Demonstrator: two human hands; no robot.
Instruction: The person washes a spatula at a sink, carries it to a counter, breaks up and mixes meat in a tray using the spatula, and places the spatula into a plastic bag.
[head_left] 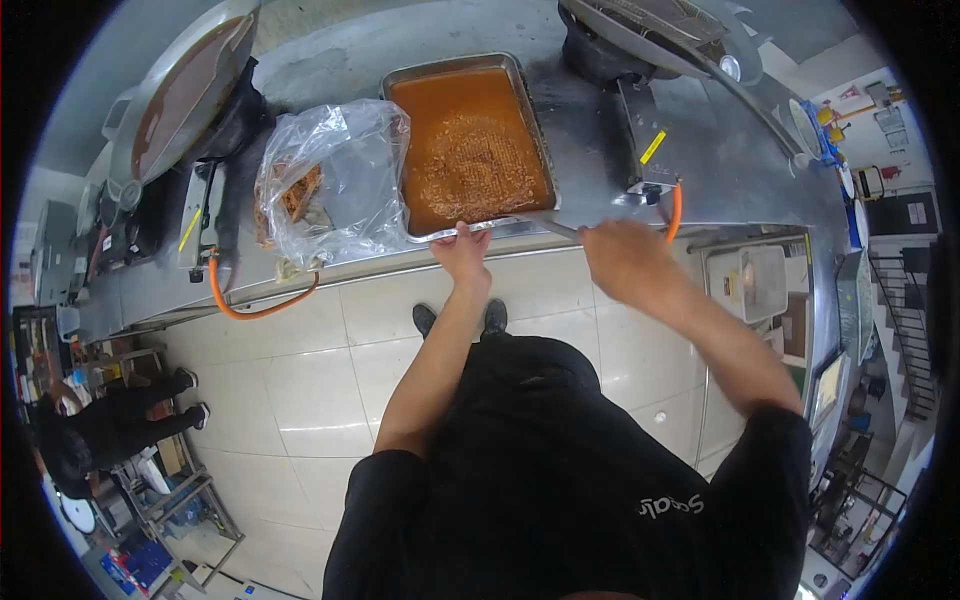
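Note:
A metal tray [543, 140] holds orange-brown liquid [430, 110] with a grainy, crumbly mass [480, 165] in its middle and front. My left hand [464, 262] grips the tray's front rim, with the fingertips at the edge. My right hand [630, 262], slightly blurred, is closed around the handle of a grey metal utensil [556, 227]. Its far end reaches the tray's front right corner; I cannot tell its exact shape. Left of the tray, touching it, lies a clear plastic bag [350, 170] with reddish-brown food [300, 195] inside.
A large wok [180, 110] of brown liquid stands on a burner at left; another pan [650, 35] sits at right. Orange gas hoses [240, 312] hang from the steel counter [590, 150]. Another person [110, 425] is at shelves on the left. A plastic bin [765, 280] sits at right.

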